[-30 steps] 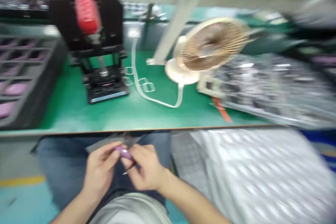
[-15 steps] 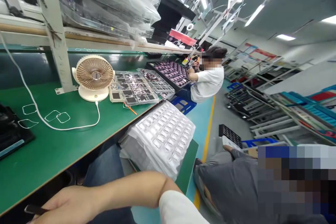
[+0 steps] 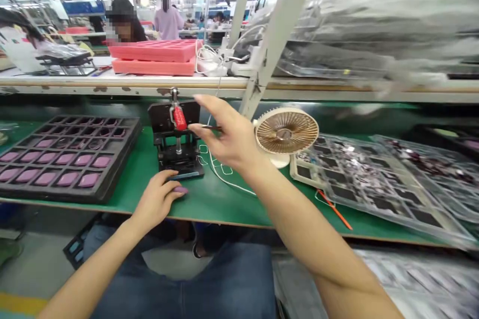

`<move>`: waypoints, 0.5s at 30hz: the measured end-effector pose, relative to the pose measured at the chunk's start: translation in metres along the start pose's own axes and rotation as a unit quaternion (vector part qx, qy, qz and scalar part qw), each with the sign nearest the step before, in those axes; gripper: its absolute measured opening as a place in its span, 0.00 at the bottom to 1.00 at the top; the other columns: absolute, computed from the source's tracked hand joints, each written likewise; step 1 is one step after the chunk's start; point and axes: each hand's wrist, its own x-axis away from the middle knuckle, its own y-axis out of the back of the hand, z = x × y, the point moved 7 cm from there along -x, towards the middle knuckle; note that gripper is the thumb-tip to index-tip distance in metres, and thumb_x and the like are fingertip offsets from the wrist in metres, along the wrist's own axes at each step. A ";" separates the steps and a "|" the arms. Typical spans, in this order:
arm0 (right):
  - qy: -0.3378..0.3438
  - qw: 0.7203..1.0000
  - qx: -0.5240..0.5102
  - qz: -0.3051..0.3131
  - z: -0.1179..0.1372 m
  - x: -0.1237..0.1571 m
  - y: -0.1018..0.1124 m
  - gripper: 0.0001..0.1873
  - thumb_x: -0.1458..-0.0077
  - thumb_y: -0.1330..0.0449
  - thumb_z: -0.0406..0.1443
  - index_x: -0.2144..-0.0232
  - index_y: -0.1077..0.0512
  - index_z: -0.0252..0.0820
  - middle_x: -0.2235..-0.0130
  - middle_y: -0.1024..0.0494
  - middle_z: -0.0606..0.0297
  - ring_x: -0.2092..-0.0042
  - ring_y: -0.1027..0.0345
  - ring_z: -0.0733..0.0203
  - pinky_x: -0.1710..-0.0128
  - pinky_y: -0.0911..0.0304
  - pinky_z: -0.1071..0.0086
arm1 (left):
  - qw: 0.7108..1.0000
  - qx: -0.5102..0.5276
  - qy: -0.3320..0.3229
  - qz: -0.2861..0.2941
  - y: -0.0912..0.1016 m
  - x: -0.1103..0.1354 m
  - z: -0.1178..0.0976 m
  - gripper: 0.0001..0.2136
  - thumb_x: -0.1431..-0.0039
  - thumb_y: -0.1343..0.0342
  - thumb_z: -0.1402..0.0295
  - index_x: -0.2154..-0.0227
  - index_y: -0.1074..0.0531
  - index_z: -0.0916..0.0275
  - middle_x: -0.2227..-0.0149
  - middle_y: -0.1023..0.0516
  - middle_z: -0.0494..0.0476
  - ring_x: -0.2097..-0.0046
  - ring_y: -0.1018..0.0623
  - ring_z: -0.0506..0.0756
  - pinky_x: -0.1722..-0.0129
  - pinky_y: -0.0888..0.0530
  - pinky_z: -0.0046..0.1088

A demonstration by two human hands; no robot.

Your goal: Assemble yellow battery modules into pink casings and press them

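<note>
A black press jig point(image 3: 178, 152) with a red-handled lever point(image 3: 179, 117) stands on the green bench point(image 3: 220, 199). My left hand point(image 3: 157, 199) rests at the jig's front edge, fingers pinched on a small purple part point(image 3: 180, 190). My right hand point(image 3: 224, 132) is raised to the right of the red lever, close to it; its fingers are partly extended and a thin dark tool point(image 3: 211, 128) is pinched between them.
A black compartment tray point(image 3: 63, 157) with several purple parts lies at the left. A small beige fan point(image 3: 286, 132) and its white cable point(image 3: 224, 179) sit right of the jig. Clear plastic trays point(image 3: 374, 179) fill the right. Pink foam trays point(image 3: 155, 57) lie on the shelf; people work behind.
The view swung right toward the aisle and back to the bench. Both hands rose from my lap: the left carried the purple part to the jig, the right lifted toward the lever.
</note>
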 end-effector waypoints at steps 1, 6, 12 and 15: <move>0.027 0.999 0.024 0.036 0.002 -0.012 -0.013 0.25 0.28 0.36 0.44 0.34 0.29 0.46 0.34 0.24 0.58 0.35 0.28 0.53 0.43 0.25 0.65 | 1.000 0.004 0.003 0.008 -0.004 -0.005 0.001 0.08 0.28 0.42 0.66 0.56 0.16 0.55 0.39 0.20 0.61 0.37 0.22 0.65 0.36 0.25 0.50; 0.158 0.970 0.096 0.155 0.007 -0.013 -0.066 0.17 0.23 0.44 0.42 0.39 0.27 0.44 0.38 0.21 0.63 0.44 0.21 0.62 0.61 0.30 0.77 | 0.999 0.016 0.008 0.036 -0.018 -0.002 0.007 0.09 0.27 0.43 0.66 0.55 0.17 0.57 0.41 0.17 0.61 0.35 0.22 0.65 0.34 0.26 0.52; 0.074 0.995 0.064 -0.005 -0.005 -0.074 -0.038 0.23 0.19 0.55 0.46 0.41 0.30 0.37 0.54 0.18 0.62 0.52 0.20 0.62 0.55 0.30 0.71 | 0.999 0.017 0.010 0.050 -0.021 0.001 0.013 0.11 0.25 0.46 0.65 0.53 0.18 0.57 0.40 0.17 0.61 0.34 0.23 0.64 0.31 0.28 0.52; -0.002 0.992 0.070 -0.106 -0.010 -0.090 -0.011 0.20 0.20 0.53 0.45 0.44 0.28 0.39 0.53 0.20 0.59 0.50 0.22 0.57 0.51 0.29 0.66 | 0.998 0.025 0.020 0.054 -0.017 0.000 0.021 0.12 0.25 0.47 0.66 0.50 0.18 0.58 0.40 0.17 0.61 0.35 0.22 0.64 0.31 0.28 0.51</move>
